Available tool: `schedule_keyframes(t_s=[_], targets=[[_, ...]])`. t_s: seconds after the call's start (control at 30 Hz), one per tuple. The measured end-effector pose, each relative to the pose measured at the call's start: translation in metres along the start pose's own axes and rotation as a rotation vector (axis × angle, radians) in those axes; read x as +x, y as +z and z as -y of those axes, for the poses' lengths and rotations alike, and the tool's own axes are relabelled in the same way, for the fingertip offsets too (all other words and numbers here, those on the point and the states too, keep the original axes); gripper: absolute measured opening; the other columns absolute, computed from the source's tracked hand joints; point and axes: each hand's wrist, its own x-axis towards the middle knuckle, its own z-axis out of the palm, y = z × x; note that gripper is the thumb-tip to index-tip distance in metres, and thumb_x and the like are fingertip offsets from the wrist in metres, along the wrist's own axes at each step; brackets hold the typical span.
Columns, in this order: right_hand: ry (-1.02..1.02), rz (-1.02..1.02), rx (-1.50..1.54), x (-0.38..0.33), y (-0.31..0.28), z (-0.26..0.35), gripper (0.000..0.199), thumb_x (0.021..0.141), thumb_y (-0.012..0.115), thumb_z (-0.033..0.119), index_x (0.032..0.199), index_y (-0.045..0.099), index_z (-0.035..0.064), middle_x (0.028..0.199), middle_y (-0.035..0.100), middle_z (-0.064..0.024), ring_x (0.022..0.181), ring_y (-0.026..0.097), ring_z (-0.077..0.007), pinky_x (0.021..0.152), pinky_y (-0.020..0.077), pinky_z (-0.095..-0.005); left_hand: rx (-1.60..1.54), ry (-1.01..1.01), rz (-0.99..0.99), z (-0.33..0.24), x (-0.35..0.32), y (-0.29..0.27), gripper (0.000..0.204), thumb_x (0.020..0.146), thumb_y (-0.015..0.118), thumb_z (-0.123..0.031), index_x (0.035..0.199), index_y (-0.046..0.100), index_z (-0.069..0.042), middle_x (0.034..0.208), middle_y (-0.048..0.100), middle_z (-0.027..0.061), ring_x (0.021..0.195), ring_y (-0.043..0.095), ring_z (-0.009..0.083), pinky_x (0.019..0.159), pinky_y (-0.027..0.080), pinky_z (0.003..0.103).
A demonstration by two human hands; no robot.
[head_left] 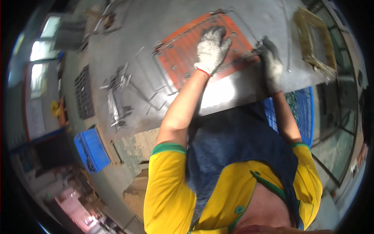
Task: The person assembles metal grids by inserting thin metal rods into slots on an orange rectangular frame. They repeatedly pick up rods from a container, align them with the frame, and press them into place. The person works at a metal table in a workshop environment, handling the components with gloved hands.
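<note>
An orange-red ribbed plate (179, 58) lies tilted on the grey metal table, with thin dark rods or wires along its edges. My left hand (212, 48), in a whitish knit glove, rests on the plate's upper surface with its fingers spread. At the plate's right corner is my right hand (270, 64), also gloved and smeared by motion. Its dark fingertips are beside a small ring-like metal end (258, 44); whether they grip it is not clear. Thin bent metal rods (152, 97) lie just left of the plate.
A pile of metal pieces (113, 105) lies on the table's left part. At its right edge stands a worn yellowish frame (302, 35). A blue crate (307, 113) with green contents sits below the table's right edge, and a blue bin (93, 150) at the lower left.
</note>
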Motion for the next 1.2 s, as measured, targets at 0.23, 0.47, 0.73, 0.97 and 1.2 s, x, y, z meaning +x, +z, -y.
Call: schedule_keyframes(t_s=[0.23, 0.47, 0.73, 0.97, 1.2], targets=[[-0.076, 0.002, -0.090, -0.006, 0.003, -0.011, 0.039, 0.101, 0.055, 0.019, 0.133, 0.056, -0.0038, 0.127, 0.063, -0.0118, 0.112, 0.063, -0.0182, 0.097, 0.0507, -0.0302, 0.082, -0.734, -0.336, 0.090, -0.057, -0.160, 0.039, 0.095, 0.062, -0.040, 0.109, 0.070, -0.005, 0.094, 0.073, 0.0162, 0.086, 0.071, 0.0302, 0.079, 0.053, 0.042], [-0.028, -0.032, -0.046, -0.007, 0.003, -0.008, 0.042, 0.102, 0.054, 0.022, 0.135, 0.054, -0.0039, 0.124, 0.064, -0.0123, 0.108, 0.064, -0.0190, 0.097, 0.0497, -0.0311, 0.829, -0.678, 0.492, 0.168, -0.094, -0.182, 0.026, 0.088, 0.060, -0.024, 0.095, 0.074, -0.003, 0.100, 0.071, 0.0237, 0.095, 0.070, 0.0386, 0.082, 0.057, 0.047], [-0.024, 0.002, 0.371, -0.013, -0.015, -0.003, 0.042, 0.103, 0.053, 0.020, 0.134, 0.051, -0.0079, 0.116, 0.065, -0.0184, 0.096, 0.065, -0.0205, 0.086, 0.0544, -0.0325, 0.681, -0.806, 0.469, 0.163, -0.091, -0.181, 0.033, 0.088, 0.061, -0.031, 0.100, 0.075, -0.003, 0.102, 0.071, 0.0238, 0.099, 0.069, 0.0398, 0.087, 0.055, 0.048], [-0.107, 0.357, 0.037, -0.079, 0.010, 0.052, 0.038, 0.104, 0.050, 0.021, 0.131, 0.056, -0.0048, 0.114, 0.068, -0.0141, 0.095, 0.068, -0.0186, 0.082, 0.0569, -0.0324, 0.484, -0.697, 0.132, 0.104, -0.149, -0.205, 0.043, 0.093, 0.058, -0.045, 0.116, 0.069, -0.011, 0.114, 0.069, 0.0173, 0.102, 0.067, 0.0392, 0.090, 0.053, 0.047], [-0.266, 0.862, -0.358, -0.122, 0.052, 0.044, 0.032, 0.094, 0.061, 0.019, 0.123, 0.065, 0.0070, 0.113, 0.070, -0.0126, 0.093, 0.071, -0.0247, 0.085, 0.0563, -0.0351, 0.843, -0.344, 0.340, 0.113, -0.239, -0.204, 0.052, 0.096, 0.052, -0.044, 0.141, 0.051, -0.016, 0.149, 0.048, 0.0083, 0.143, 0.034, 0.0278, 0.119, 0.019, 0.057]])
